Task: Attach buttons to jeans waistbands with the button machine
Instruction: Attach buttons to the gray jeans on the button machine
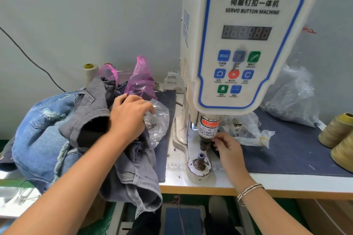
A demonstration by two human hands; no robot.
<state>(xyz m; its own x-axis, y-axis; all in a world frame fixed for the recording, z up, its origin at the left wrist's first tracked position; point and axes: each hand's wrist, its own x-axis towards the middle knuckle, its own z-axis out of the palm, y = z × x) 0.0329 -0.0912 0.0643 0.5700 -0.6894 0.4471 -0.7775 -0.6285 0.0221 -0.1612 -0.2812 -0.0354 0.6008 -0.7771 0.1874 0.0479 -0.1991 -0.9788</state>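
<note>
left hand [128, 116] fingers curled into clear bag of buttons [158, 118] at 9 o'clock of button machine [242, 44] | right hand [227, 149] pinches at punch head [206, 139] | grey jeans [131, 168] draped at 8 o'clock

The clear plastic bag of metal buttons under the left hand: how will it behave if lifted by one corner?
The clear plastic bag looks thin and crinkled, so it will probably sag rather than hold shape. The metal buttons sit loose inside, so they would likely slide to the lowest point. Its glossy film may slip under the left hand.
</note>
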